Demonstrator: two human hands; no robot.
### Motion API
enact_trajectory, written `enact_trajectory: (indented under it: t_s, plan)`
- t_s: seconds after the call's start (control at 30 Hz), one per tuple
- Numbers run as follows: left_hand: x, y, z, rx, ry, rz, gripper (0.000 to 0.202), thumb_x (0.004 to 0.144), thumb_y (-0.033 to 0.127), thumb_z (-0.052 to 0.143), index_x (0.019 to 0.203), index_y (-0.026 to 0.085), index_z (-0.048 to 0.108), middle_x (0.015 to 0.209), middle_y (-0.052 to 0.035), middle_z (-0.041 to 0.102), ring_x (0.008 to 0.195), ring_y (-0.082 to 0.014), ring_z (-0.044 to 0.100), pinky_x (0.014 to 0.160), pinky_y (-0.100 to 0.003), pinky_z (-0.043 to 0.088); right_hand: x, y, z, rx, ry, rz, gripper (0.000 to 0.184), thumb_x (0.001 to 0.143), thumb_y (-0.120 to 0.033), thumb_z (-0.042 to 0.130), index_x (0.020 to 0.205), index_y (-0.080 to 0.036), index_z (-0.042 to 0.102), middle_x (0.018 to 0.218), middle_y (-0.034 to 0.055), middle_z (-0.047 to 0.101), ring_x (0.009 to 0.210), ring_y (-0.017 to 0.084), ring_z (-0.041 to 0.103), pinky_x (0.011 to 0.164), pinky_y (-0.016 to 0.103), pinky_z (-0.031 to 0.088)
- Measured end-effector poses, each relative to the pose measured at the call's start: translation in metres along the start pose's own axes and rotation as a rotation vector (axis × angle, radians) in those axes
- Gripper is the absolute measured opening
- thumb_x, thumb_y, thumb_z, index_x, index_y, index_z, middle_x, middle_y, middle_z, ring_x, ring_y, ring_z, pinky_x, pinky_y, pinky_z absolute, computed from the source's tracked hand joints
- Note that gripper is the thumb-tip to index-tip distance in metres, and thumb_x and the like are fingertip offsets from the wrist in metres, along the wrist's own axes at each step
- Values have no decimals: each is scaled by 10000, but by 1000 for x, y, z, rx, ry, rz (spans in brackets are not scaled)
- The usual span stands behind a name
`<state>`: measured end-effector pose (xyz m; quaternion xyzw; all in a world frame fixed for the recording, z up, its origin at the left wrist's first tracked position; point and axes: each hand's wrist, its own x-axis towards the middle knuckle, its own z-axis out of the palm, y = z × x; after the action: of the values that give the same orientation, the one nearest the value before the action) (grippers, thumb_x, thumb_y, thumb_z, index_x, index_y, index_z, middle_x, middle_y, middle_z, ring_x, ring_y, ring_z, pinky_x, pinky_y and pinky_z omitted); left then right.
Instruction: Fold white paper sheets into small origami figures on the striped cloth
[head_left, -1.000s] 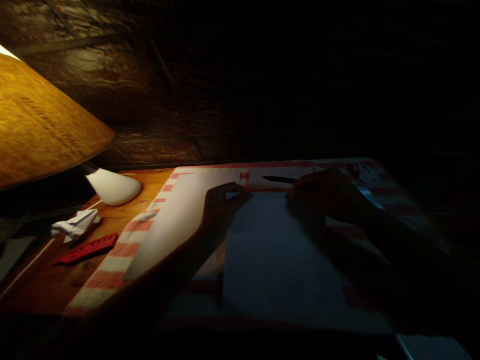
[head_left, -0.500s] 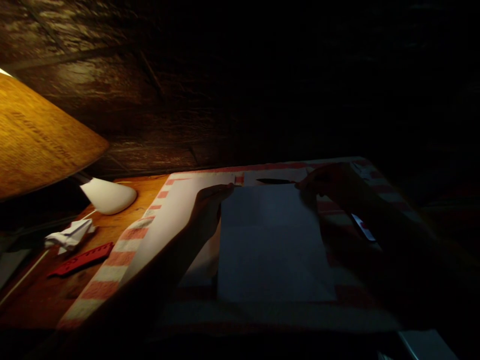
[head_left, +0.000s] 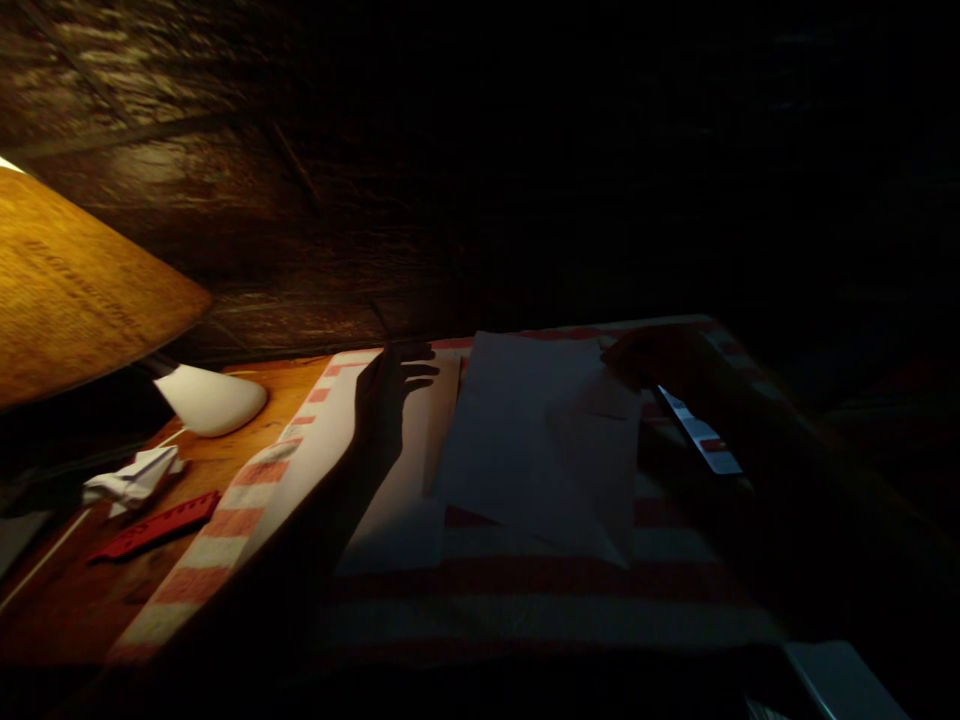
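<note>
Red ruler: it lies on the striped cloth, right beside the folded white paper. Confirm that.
Not quite. The head view shows the red ruler on the bare wooden table, left of the striped cloth and not on it. It does lie right beside the folded white paper.

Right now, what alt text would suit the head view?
In dim lamplight, the right hand is at the far corner of a white sheet lying askew on a striped cloth. The left hand is open over a second sheet beside it.
</note>
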<state>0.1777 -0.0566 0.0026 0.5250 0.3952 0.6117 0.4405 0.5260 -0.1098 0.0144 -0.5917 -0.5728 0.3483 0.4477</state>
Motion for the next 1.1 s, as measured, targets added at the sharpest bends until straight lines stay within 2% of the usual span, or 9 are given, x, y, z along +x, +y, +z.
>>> enact_trajectory:
  t_s: [0.2,0.33,0.43,0.5,0.63,0.73,0.87,0.97,1.1]
  plan:
    - [18,9,-13,-53,139,135,269,858,464,673,850,195,661,900,-25,698,771,-155,698,657,-259,546,-1,4,4,140,-23,175,184,751,-264,764,901,-188,691,784,31,730,686,154,671,640,266,543]
    - [29,19,-22,-19,242,310,163,852,359,654,834,198,663,863,-12,682,756,-142,665,651,-244,517,-10,7,20,-43,-226,181,447,692,-205,805,1095,-206,610,871,50,757,718,196,706,597,277,538]
    - [26,28,-22,203,201,450,105,868,282,639,885,190,688,881,-11,682,835,-156,656,768,-271,528,-21,6,38,-137,-414,151,525,740,-242,796,1212,-212,566,873,53,755,697,203,713,554,270,523]
    - [15,34,-17,432,24,523,116,898,264,630,952,188,698,951,-21,694,946,-179,653,883,-301,522,-27,3,48,-123,-481,107,505,767,-235,766,1221,-197,548,909,72,759,727,206,728,567,265,531]
    - [-17,33,3,877,-732,615,321,963,312,597,1271,231,637,1452,-91,571,1370,-267,504,1163,-454,399,-30,-5,49,-184,-552,22,364,833,-252,684,1176,-188,582,911,66,769,707,194,733,594,260,519]
    - [-35,13,18,1033,-1070,660,750,925,459,653,1566,220,347,1666,-137,301,1563,-343,197,1252,-579,221,-23,-9,36,-464,-332,-117,226,888,-289,624,1089,-197,672,927,70,776,761,212,730,629,279,490]
    - [-41,-15,26,1086,-1237,628,826,925,466,634,1613,247,232,1711,-128,153,1586,-348,89,1257,-626,142,-12,-1,19,-821,69,-245,220,926,-285,588,1097,-190,689,990,88,775,893,259,715,813,375,493]
    - [-42,-19,25,1103,-1265,589,879,923,489,635,1629,265,162,1720,-123,95,1589,-332,78,1261,-604,148,-8,8,15,-1011,78,-303,279,930,-274,579,1167,-156,665,1182,155,727,1081,321,666,928,440,460]
    - [-50,-9,23,1122,-1258,554,880,921,534,626,1626,264,174,1716,-129,123,1582,-336,123,1258,-585,173,-12,11,22,-1092,-47,-235,459,964,-416,540,1314,-123,586,1158,187,729,1009,332,682,841,414,473]
